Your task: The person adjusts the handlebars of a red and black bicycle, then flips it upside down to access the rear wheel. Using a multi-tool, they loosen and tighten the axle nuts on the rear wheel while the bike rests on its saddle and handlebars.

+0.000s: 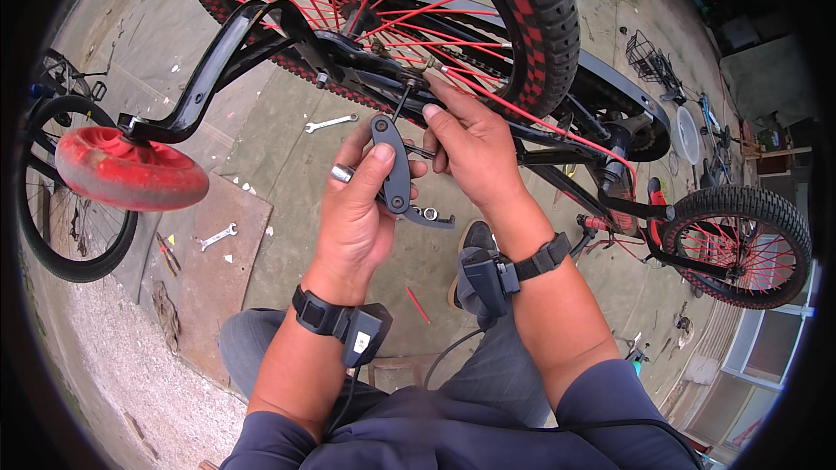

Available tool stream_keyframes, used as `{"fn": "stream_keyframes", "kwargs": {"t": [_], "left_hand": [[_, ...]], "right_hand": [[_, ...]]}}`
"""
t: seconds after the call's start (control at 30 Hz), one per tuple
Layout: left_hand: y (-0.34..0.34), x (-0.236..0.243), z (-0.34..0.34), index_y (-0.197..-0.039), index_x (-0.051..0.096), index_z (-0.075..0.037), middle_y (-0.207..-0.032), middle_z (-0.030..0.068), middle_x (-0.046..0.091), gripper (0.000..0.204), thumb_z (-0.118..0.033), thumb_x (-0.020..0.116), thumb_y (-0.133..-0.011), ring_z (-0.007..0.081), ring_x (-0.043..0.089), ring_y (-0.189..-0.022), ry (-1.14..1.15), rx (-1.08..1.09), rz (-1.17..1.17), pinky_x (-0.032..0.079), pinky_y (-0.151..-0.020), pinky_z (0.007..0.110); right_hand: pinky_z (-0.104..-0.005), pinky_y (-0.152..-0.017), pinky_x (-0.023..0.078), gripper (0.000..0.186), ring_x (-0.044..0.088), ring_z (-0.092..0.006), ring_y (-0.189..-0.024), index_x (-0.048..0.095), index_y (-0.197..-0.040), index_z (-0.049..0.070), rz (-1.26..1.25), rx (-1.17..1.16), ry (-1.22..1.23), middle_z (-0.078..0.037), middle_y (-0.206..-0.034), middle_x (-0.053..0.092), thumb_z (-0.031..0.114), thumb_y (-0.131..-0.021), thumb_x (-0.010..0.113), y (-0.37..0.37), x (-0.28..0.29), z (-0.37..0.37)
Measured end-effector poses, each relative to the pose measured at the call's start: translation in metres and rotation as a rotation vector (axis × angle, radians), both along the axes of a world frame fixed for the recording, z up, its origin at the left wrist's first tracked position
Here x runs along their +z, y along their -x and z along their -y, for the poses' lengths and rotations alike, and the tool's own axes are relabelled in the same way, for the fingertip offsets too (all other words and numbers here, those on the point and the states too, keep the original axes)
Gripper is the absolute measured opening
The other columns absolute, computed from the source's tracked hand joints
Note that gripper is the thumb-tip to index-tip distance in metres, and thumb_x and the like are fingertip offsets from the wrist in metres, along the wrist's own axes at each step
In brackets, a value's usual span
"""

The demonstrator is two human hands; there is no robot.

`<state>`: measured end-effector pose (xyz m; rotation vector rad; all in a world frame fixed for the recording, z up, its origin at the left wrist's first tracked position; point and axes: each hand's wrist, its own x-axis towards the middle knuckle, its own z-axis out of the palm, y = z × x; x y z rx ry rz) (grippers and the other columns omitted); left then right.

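My left hand (pixel 353 218) is closed round a grey folding multi-tool (pixel 398 170), thumb pressed on its side plate. One thin dark key points up from the tool to a bolt (pixel 409 84) on the black bicycle frame. Other pieces are folded out, among them a silver socket end (pixel 342 173) and a hooked arm low on the right. My right hand (pixel 470 144) is at the frame beside the bolt, its fingers bent and drawn together. What they pinch is hidden. Above both hands is the bicycle's rear wheel (pixel 540 17), with red spokes and a black-and-red tyre.
A red training wheel (pixel 131 170) sticks out left on a black bracket (pixel 209 70). Wrenches (pixel 331 124) and pliers (pixel 168 254) lie on the ground, with a red stick (pixel 417 305) between my legs. The front wheel (pixel 740 248) is far right; another bicycle (pixel 78 244) stands left.
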<state>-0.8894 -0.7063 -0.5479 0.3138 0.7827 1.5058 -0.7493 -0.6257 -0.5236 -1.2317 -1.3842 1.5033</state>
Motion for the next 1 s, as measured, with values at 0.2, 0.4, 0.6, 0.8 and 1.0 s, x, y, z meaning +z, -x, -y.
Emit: {"fn": "stream_keyframes", "kwargs": {"t": [0.2,0.4,0.6,0.8,1.0], "left_hand": [[0.002,0.003,-0.002,-0.145,0.050,0.003,-0.117,0.0102,0.065,0.060,-0.017,0.076,-0.095,0.0202,0.069,-0.099,-0.035,0.011,-0.194,0.057,-0.088,0.032],[0.003,0.003,-0.002,-0.148,0.048,0.003,-0.119,0.0125,0.066,0.064,-0.020,0.075,-0.095,0.0218,0.070,-0.097,-0.035,0.027,-0.286,0.056,-0.083,0.032],[0.004,0.004,-0.002,-0.148,0.048,0.002,-0.116,0.0111,0.065,0.063,-0.020,0.074,-0.095,0.0209,0.070,-0.096,-0.028,0.002,-0.298,0.056,-0.082,0.031],[0.005,0.005,-0.001,-0.148,0.049,0.001,-0.112,0.0087,0.063,0.063,-0.020,0.074,-0.095,0.0199,0.070,-0.095,-0.019,-0.005,-0.310,0.055,-0.080,0.029],[0.005,0.004,-0.002,-0.149,0.049,0.000,-0.112,0.0085,0.063,0.064,-0.021,0.075,-0.095,0.0200,0.069,-0.096,-0.032,-0.011,-0.305,0.055,-0.081,0.030]], "right_hand": [[-0.0252,-0.054,0.047,0.049,0.054,-0.0066,-0.058,0.056,-0.151,0.007,-0.005,0.006,0.010,-0.002,-0.072,0.063,0.017,-0.103,0.062,-0.001,-0.001,0.000],[-0.0329,-0.059,0.052,0.039,0.059,-0.0175,-0.059,0.067,-0.136,0.006,0.291,-0.043,-0.425,-0.007,-0.074,0.066,0.013,-0.098,0.066,0.002,0.011,0.003],[-0.0408,-0.083,0.055,0.030,0.067,-0.0314,-0.096,0.076,-0.112,0.007,0.641,-0.167,-1.262,-0.011,-0.106,0.072,-0.001,-0.082,0.074,0.004,0.032,-0.011],[-0.0439,-0.079,0.056,0.031,0.066,-0.0331,-0.095,0.073,-0.113,0.006,0.630,-0.096,-1.246,-0.011,-0.105,0.068,0.003,-0.082,0.074,0.015,0.026,-0.023],[-0.0470,-0.072,0.054,0.022,0.068,-0.0342,-0.084,0.072,-0.109,0.008,0.794,-0.189,-0.969,-0.010,-0.091,0.069,0.020,-0.091,0.072,0.015,0.020,-0.019]]}}
